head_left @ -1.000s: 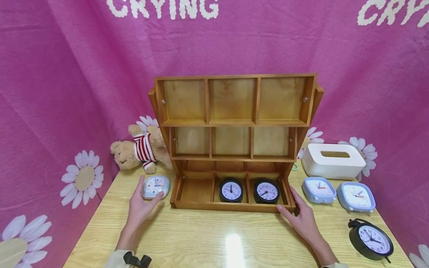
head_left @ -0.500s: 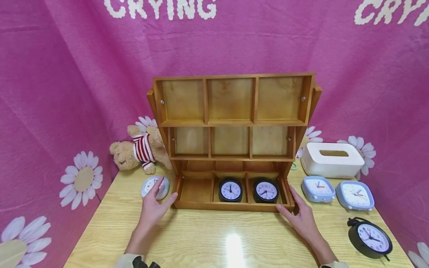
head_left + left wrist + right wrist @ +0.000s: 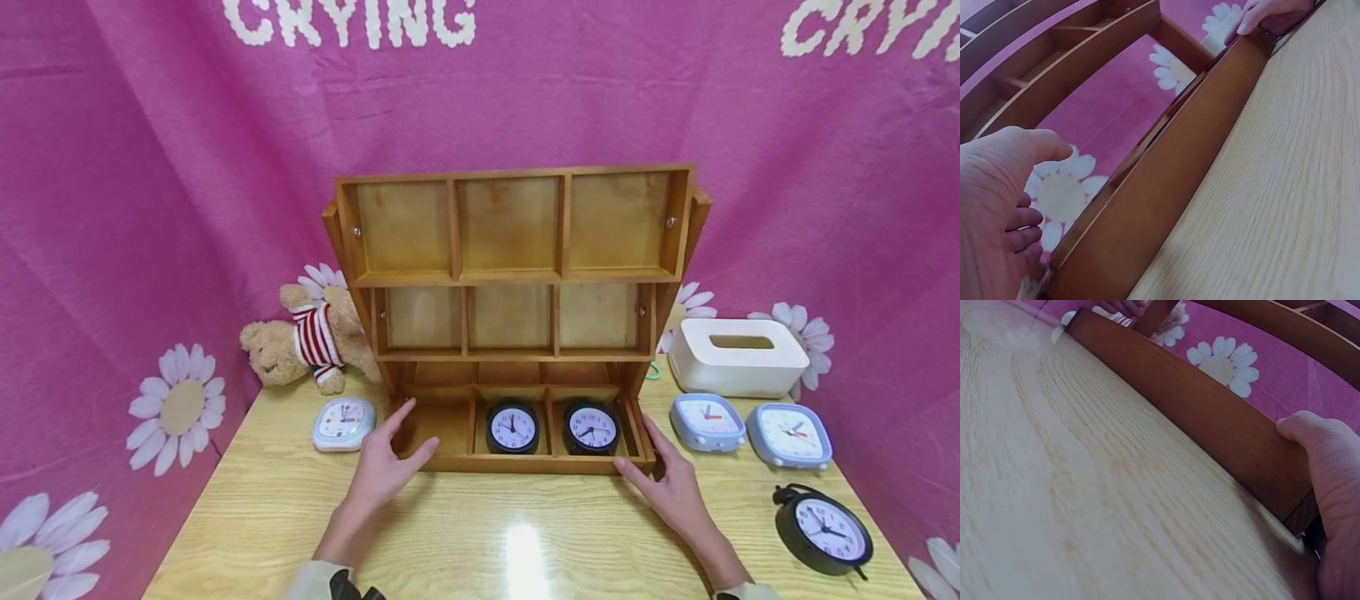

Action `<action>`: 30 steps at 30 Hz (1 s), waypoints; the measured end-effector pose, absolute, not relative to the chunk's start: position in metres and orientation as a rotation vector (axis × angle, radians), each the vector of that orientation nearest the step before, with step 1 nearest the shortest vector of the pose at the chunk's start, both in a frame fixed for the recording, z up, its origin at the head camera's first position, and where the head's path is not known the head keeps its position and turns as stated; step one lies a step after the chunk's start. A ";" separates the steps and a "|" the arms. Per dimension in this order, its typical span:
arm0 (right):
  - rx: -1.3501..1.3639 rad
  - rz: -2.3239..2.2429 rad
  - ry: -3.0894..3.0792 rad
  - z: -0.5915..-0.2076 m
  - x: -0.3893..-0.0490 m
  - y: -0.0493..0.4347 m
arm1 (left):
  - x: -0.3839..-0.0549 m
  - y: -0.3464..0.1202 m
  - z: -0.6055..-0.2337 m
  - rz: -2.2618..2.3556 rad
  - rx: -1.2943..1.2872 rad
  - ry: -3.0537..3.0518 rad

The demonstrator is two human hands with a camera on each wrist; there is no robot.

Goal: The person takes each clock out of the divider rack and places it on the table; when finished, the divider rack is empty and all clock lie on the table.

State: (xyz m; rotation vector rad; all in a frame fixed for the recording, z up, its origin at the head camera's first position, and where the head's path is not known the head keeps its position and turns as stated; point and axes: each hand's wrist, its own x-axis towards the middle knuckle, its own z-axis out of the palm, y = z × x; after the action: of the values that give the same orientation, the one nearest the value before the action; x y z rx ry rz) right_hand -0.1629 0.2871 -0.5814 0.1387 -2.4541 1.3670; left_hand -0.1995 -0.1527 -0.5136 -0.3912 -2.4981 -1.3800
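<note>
The three-tier wooden display shelf (image 3: 510, 277) stands at the frame's centre. Below and left of centre, my left hand (image 3: 382, 469) is at the bottom tier's left end, thumb and fingers apart, holding nothing; I cannot tell whether it touches. Lower right of centre, my right hand (image 3: 670, 483) grips that tier's front corner, thumb on the front edge. A round black alarm clock (image 3: 513, 427) occupies its middle compartment, a second black clock (image 3: 592, 427) its right.
</note>
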 end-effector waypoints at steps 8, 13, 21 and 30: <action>0.131 1.358 -2.460 -0.580 -0.163 0.286 | -0.204 -0.126 -0.510 -1.385 -0.493 -2.533; 0.130 1.349 -2.454 -0.580 -0.162 0.286 | -0.205 -0.108 -0.512 -1.380 -0.580 -2.546; 0.131 1.354 -2.443 -0.582 -0.161 0.285 | -0.206 -0.078 -0.517 -1.444 -0.659 -2.647; 0.127 1.339 -2.449 -0.581 -0.161 0.286 | -0.218 -0.051 -0.512 -1.268 -0.623 -2.814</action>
State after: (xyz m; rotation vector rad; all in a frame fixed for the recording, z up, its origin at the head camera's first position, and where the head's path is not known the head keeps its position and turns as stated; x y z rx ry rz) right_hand -0.1615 0.2855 -0.5813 0.1270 -2.4488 1.3386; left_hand -0.2177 -0.0512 -0.5123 -0.6229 -2.8143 -1.2685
